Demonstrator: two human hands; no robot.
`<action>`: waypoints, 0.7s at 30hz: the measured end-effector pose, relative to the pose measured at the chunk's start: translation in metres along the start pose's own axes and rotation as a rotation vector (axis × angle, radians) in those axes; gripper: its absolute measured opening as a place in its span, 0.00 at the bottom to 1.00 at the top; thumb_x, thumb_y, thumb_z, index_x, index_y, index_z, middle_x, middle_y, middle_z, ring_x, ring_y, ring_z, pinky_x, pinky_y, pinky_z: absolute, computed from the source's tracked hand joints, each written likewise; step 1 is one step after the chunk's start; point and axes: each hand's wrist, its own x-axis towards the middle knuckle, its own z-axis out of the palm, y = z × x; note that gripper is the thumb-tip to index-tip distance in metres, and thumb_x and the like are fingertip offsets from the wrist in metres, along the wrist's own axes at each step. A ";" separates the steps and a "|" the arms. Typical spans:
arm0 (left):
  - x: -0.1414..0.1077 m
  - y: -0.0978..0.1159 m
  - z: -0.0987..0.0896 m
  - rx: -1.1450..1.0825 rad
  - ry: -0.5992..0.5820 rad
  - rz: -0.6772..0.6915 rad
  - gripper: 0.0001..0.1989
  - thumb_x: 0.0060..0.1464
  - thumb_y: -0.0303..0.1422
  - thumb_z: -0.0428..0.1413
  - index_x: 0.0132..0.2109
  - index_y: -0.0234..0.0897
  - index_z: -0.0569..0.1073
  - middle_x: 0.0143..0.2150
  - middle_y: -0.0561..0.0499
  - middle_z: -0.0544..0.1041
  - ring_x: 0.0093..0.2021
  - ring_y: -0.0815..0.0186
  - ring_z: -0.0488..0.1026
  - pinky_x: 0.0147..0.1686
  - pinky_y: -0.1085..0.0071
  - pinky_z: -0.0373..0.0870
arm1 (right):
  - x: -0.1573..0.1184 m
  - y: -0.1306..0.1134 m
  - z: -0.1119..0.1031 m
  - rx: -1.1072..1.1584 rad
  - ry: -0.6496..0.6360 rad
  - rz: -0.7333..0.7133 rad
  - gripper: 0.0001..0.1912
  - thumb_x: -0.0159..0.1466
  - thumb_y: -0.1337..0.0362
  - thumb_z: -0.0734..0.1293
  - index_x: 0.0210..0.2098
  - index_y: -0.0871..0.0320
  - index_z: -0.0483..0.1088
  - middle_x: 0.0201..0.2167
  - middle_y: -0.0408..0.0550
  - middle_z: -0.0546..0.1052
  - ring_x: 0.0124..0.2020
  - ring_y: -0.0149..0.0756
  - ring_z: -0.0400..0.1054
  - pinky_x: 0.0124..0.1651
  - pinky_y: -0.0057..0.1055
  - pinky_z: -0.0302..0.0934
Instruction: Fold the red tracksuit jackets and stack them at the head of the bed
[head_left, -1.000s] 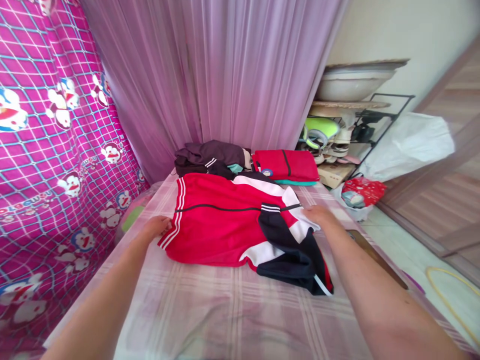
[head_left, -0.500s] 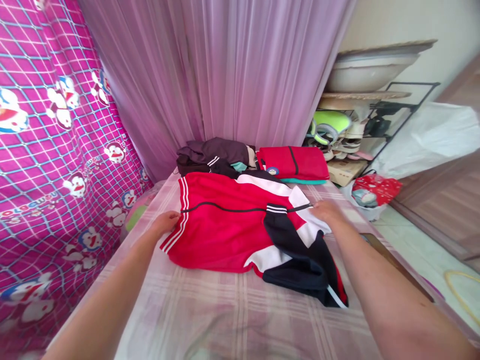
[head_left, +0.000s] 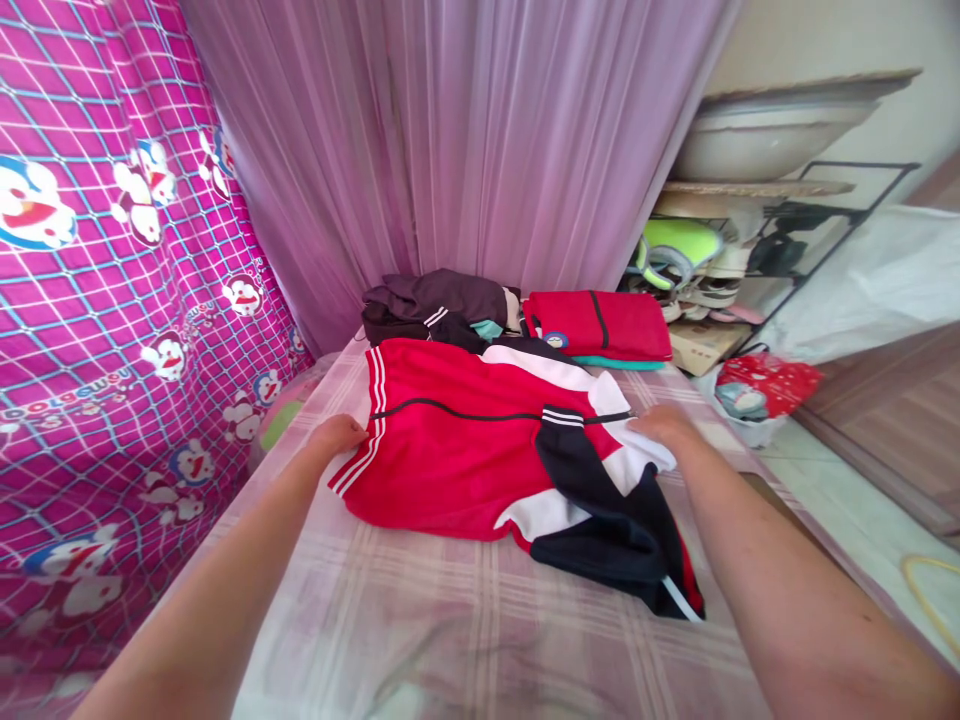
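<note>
A red jacket (head_left: 450,460) with white panels and dark sleeves lies flat on a plaid-covered surface (head_left: 450,640), its striped hem to the left and collar to the right. My left hand (head_left: 341,436) pinches the hem beside the end of the dark zipper line. At the collar end of that line, my right hand (head_left: 664,424) grips the white edge. The near sleeve (head_left: 592,480) is folded back over the jacket, its striped cuff resting near the zipper line.
Behind the jacket are a heap of dark clothes (head_left: 442,298) and a folded red garment (head_left: 637,325). Purple curtains (head_left: 480,130) hang behind, a pink patterned cloth (head_left: 112,300) at the left. A rack with shoes and a basin (head_left: 772,140) stands at the right.
The whole view has shifted slightly, so things appear a little further right. Both hands keep their hold on the jacket, which lies nearly the same.
</note>
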 end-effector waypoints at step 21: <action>-0.009 -0.016 -0.012 -0.046 0.217 -0.016 0.29 0.55 0.54 0.48 0.50 0.36 0.76 0.47 0.39 0.81 0.48 0.48 0.78 0.45 0.59 0.71 | -0.024 0.018 -0.004 0.144 -0.082 0.055 0.23 0.68 0.52 0.61 0.41 0.64 0.79 0.42 0.62 0.81 0.44 0.51 0.76 0.45 0.40 0.69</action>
